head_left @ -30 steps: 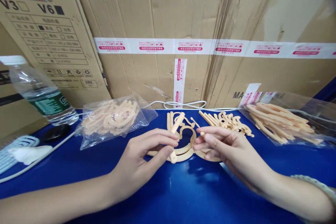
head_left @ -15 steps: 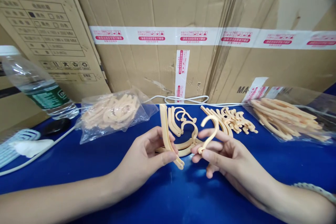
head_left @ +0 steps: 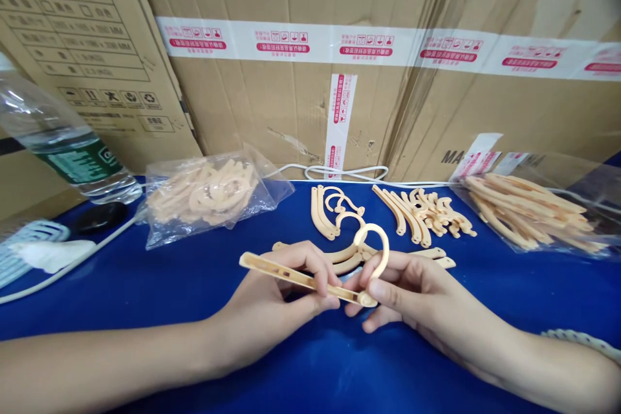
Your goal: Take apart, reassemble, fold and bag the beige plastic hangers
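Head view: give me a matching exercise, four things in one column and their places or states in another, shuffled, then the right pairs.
Things:
1. hanger arm
2. hook piece
3. water bottle
4. bag of long arms

Places or states:
A. lying at the table's far right, by the cardboard boxes
B. pinched in the left hand, lying nearly level
C. standing at the far left of the blue table
D. held in the right hand, its loop upward, its foot at the arm's end

Pairs: 1-B, 2-D, 3-C, 4-A
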The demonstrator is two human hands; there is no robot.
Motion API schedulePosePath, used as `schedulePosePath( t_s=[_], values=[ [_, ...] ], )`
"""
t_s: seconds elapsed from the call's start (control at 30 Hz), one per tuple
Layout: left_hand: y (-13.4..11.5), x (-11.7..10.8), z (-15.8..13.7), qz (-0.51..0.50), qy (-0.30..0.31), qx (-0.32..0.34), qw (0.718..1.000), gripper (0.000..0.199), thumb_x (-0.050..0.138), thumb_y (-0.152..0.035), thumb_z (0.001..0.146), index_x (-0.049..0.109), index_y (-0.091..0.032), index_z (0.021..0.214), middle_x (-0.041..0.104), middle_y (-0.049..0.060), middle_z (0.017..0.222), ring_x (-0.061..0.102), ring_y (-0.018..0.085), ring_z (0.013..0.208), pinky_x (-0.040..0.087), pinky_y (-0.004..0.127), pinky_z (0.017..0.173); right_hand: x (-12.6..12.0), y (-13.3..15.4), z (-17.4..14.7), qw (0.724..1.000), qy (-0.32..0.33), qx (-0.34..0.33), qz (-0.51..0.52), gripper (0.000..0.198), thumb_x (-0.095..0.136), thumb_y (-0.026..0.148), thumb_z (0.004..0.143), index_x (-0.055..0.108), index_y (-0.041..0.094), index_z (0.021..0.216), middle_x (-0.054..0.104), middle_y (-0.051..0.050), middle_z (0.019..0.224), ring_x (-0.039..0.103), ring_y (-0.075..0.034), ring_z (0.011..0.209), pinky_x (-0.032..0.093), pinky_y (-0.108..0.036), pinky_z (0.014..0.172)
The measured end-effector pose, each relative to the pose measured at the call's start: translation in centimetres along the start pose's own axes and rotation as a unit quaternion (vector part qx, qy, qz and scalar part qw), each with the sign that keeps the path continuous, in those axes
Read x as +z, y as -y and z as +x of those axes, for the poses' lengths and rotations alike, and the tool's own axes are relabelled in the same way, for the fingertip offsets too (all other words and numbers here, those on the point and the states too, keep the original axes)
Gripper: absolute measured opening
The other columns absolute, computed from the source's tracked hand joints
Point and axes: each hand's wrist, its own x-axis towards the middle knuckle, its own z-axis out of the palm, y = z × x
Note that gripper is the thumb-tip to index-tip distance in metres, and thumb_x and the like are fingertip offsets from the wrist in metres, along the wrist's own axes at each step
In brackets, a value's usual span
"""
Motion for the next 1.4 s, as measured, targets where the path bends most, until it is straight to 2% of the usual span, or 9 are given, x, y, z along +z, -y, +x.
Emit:
schedulePosePath(
  t_s=[0.27,0.4,0.7,0.87,0.97,1.07,1.2,1.3,1.4],
  values=[
    [-0.1,0.0,-0.1,0.05,0.029,0.133,0.989,0.019,0.067,-0.006,0.08,0.06,-0.016,0.066,0.069,0.0,0.077,0.067,0.013,0.078,0.049,0.025,0.075,-0.3,-0.1,0.2,0.999,0.0,0.007,-0.032,0.023,0.076,0.032,0.082,0.065,0.013,0.085,0.071,-0.006,0.083,0.067,-0.012,0.074,0.056,-0.021,0.071],
    [0.1,0.1,-0.3,0.048,0.042,0.158,0.985,0.018,0.066,-0.005,0.081,0.06,-0.016,0.069,0.07,0.001,0.078,0.068,0.013,0.078,0.051,0.026,0.076,-0.2,-0.1,0.2,0.996,-0.007,-0.018,-0.083,0.028,0.078,0.037,0.079,0.063,0.013,0.078,0.071,-0.006,0.076,0.063,-0.01,0.067,0.051,-0.018,0.064],
    [-0.6,-0.1,-0.3,0.117,0.056,0.009,0.991,0.014,0.073,-0.021,0.077,0.061,-0.019,0.071,0.066,-0.001,0.079,0.061,0.016,0.079,0.047,0.028,0.074,0.1,0.0,0.2,0.995,-0.046,-0.005,-0.092,0.035,0.083,0.04,0.071,0.059,0.016,0.078,0.066,-0.001,0.064,0.06,-0.011,0.058,0.049,-0.019,0.056],
    [-0.4,0.2,0.2,-0.034,0.015,-0.061,0.997,0.016,0.069,-0.022,0.078,0.054,-0.019,0.081,0.058,-0.003,0.075,0.058,0.011,0.067,0.048,0.023,0.063,0.3,0.4,0.0,0.991,-0.061,-0.032,-0.116,0.029,0.083,0.039,0.071,0.066,0.016,0.075,0.062,0.0,0.069,0.052,-0.008,0.052,0.046,-0.016,0.043],
    [-0.1,0.4,0.2,-0.088,0.008,-0.078,0.993,0.025,0.071,-0.017,0.075,0.052,-0.02,0.092,0.061,-0.003,0.081,0.062,0.011,0.073,0.051,0.023,0.068,0.4,0.4,0.1,0.994,-0.056,-0.016,-0.096,0.027,0.084,0.037,0.069,0.068,0.016,0.075,0.06,0.0,0.065,0.054,-0.009,0.052,0.049,-0.017,0.043],
    [0.0,0.5,0.2,-0.115,0.053,-0.099,0.987,0.031,0.071,-0.017,0.077,0.05,-0.02,0.101,0.068,0.0,0.088,0.068,0.015,0.082,0.054,0.029,0.078,0.6,0.1,0.1,0.997,-0.029,-0.005,-0.072,0.022,0.081,0.034,0.074,0.07,0.015,0.078,0.063,0.0,0.067,0.058,-0.01,0.055,0.054,-0.018,0.048],
    [-0.3,0.6,0.4,-0.123,0.094,-0.107,0.982,0.02,0.07,-0.018,0.079,0.053,-0.019,0.09,0.069,0.0,0.086,0.069,0.016,0.082,0.053,0.029,0.079,0.4,0.0,0.3,0.996,-0.018,-0.021,-0.08,0.021,0.077,0.034,0.079,0.071,0.016,0.088,0.066,-0.002,0.074,0.061,-0.011,0.06,0.056,-0.02,0.053],
    [-0.5,0.6,0.5,-0.126,0.068,-0.107,0.984,0.019,0.07,-0.014,0.075,0.053,-0.018,0.081,0.065,-0.002,0.08,0.066,0.012,0.075,0.052,0.024,0.072,-0.4,1.7,0.6,0.985,-0.06,-0.066,-0.147,0.026,0.077,0.037,0.078,0.07,0.017,0.094,0.063,0.0,0.07,0.053,-0.008,0.048,0.049,-0.019,0.043],
    [-0.4,0.5,0.6,-0.143,0.041,-0.129,0.981,0.02,0.071,-0.015,0.074,0.052,-0.018,0.08,0.065,-0.003,0.075,0.066,0.011,0.069,0.052,0.022,0.066,-2.4,5.1,1.1,0.94,-0.088,-0.127,-0.304,0.023,0.075,0.038,0.079,0.071,0.019,0.09,0.064,-0.001,0.069,0.049,-0.008,0.046,0.042,-0.019,0.04]
  ],
)
